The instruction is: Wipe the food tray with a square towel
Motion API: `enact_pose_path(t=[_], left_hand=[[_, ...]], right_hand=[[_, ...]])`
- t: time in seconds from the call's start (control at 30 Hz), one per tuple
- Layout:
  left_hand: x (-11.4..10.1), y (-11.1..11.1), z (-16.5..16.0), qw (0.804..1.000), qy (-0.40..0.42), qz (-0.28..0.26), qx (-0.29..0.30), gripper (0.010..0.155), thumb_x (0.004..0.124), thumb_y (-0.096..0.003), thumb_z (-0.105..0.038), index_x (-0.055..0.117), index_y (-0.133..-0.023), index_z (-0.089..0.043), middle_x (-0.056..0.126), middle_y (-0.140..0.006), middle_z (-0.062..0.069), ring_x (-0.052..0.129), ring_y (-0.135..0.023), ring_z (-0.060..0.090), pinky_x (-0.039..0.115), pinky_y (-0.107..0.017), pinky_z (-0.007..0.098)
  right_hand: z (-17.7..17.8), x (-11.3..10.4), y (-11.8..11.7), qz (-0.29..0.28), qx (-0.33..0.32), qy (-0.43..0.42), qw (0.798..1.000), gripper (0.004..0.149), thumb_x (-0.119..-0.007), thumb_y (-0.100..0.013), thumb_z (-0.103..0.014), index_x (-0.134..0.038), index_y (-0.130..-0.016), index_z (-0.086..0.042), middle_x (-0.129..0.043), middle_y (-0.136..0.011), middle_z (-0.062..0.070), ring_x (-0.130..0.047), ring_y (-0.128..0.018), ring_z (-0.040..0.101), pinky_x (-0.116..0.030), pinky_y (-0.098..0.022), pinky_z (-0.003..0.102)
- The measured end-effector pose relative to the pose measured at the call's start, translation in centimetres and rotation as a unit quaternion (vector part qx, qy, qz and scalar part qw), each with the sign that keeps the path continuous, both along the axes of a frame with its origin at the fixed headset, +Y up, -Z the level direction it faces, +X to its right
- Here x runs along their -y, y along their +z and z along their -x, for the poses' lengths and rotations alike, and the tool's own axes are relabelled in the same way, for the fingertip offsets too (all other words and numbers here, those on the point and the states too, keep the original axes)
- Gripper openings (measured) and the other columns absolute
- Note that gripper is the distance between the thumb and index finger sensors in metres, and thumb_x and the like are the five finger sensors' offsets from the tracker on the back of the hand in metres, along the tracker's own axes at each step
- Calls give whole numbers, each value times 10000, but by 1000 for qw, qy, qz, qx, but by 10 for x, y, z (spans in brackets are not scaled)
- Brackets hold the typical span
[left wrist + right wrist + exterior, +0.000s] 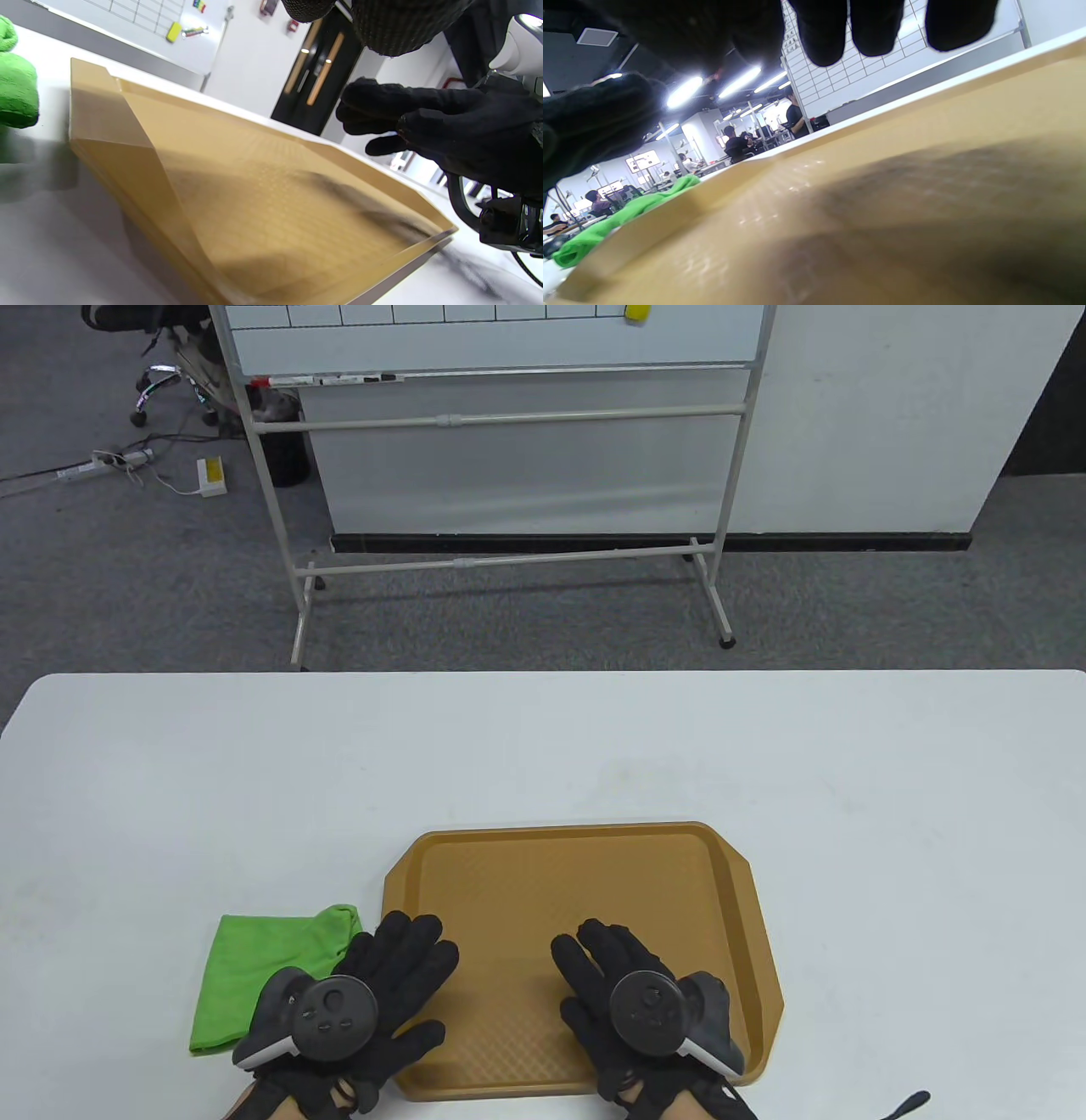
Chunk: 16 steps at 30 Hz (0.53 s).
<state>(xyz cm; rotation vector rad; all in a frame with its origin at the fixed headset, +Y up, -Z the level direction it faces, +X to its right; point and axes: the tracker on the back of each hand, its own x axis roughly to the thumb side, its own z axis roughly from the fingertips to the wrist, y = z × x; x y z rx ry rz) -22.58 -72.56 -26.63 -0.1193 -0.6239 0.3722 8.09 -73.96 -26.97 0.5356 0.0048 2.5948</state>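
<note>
A tan food tray [594, 848] lies flat on the white table near its front edge; it also fills the left wrist view [237, 182] and the right wrist view [925, 178]. A green square towel [263, 967] lies bunched on the table just left of the tray; it shows in the left wrist view [17, 84] and the right wrist view [623, 212] too. My left hand [399, 976] is open, fingers spread over the tray's left rim, partly over the towel's right edge. My right hand [602, 976] is open above the tray's near right part, holding nothing.
The white table [254, 780] stretches wide around the tray. A whiteboard on a metal stand [509, 415] stands on the grey carpet beyond the table's far edge. A black strap end [908, 1103] lies at the front right.
</note>
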Motion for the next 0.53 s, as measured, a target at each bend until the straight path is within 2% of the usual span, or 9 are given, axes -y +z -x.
enact_pose_path(t=[0.53], left_hand=[[3, -6, 7, 1000, 15, 17, -1, 742, 664, -484, -576, 367, -1108, -307, 183, -1204, 25, 159, -1081, 377, 226, -743, 591]], right_hand=[[-1, 1, -2, 22, -10, -26, 999, 654, -737, -467, -474, -573, -1069, -278, -534, -1157, 125, -539, -1048, 444, -560, -672, 660]])
